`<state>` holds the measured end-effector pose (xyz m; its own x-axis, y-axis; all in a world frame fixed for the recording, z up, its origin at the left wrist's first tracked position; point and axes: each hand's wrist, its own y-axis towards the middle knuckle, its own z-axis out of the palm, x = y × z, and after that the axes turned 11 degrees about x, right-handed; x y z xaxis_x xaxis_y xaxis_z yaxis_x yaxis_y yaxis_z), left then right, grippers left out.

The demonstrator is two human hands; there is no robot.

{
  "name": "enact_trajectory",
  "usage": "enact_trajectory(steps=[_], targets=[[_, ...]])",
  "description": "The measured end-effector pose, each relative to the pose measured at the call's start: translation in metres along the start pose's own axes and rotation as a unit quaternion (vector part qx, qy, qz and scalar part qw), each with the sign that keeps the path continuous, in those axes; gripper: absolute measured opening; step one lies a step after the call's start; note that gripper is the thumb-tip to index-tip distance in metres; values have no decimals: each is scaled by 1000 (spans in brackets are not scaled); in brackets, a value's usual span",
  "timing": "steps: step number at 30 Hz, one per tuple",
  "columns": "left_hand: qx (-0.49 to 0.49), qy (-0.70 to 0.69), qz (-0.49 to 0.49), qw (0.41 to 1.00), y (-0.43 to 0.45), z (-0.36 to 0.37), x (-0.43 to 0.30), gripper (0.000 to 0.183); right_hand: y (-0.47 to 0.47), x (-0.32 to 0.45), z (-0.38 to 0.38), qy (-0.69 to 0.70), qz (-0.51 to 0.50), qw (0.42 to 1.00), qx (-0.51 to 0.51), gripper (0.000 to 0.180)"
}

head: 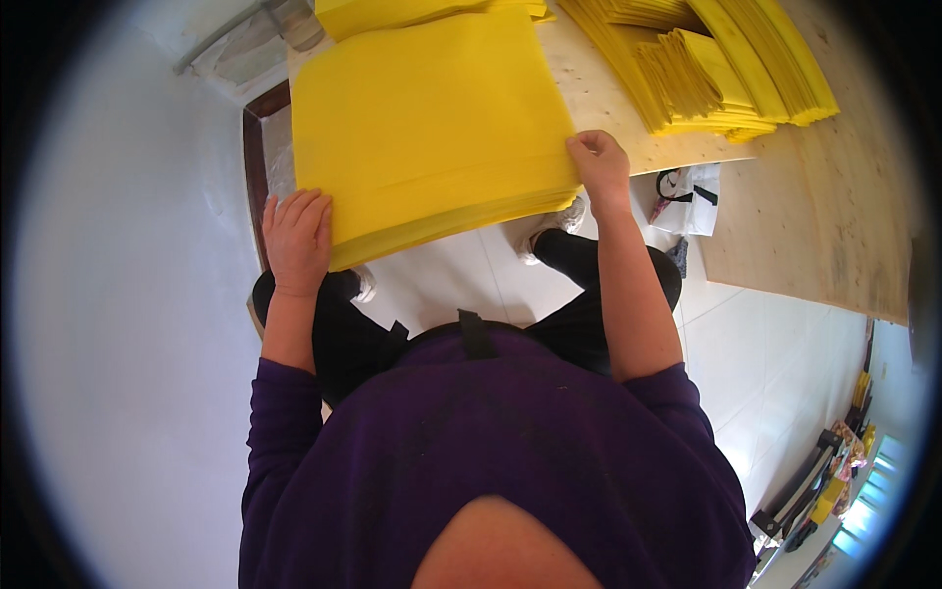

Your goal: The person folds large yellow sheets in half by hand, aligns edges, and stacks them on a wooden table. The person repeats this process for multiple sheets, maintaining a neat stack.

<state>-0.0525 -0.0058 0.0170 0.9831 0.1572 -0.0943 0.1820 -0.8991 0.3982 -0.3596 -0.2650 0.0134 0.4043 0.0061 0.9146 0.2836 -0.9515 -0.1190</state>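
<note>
A stack of flat yellow fabric-like sheets (434,110) lies in front of me, its near edge overhanging the wooden table toward my lap. Several layers show along that edge. The near left corner of the stack is touched by my left hand (298,239), back up, with fingers stretched out along the side. On the opposite side, my right hand (603,166) pinches the right edge of the top sheet between thumb and curled fingers. How many layers it holds is hidden.
More folded yellow pieces (692,88) are piled on the plywood tabletop (611,103) at the right. Another yellow stack (412,15) sits behind the sheets. A white wall (132,294) runs close on my left. A white bag (695,199) with black handles is below the table.
</note>
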Motion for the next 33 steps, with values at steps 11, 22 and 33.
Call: enact_trajectory(steps=[11,22,33], targets=[[81,-39,21,996,14,-16,-23,34,-1,-3,0,20,-15,1000,11,22],[137,-71,-4,988,8,-5,-33,44,1,-7,1,17,-14,1000,8,21],[146,-56,3,988,14,-12,-35,43,2,-10,-1,39,-20,999,14,22]])
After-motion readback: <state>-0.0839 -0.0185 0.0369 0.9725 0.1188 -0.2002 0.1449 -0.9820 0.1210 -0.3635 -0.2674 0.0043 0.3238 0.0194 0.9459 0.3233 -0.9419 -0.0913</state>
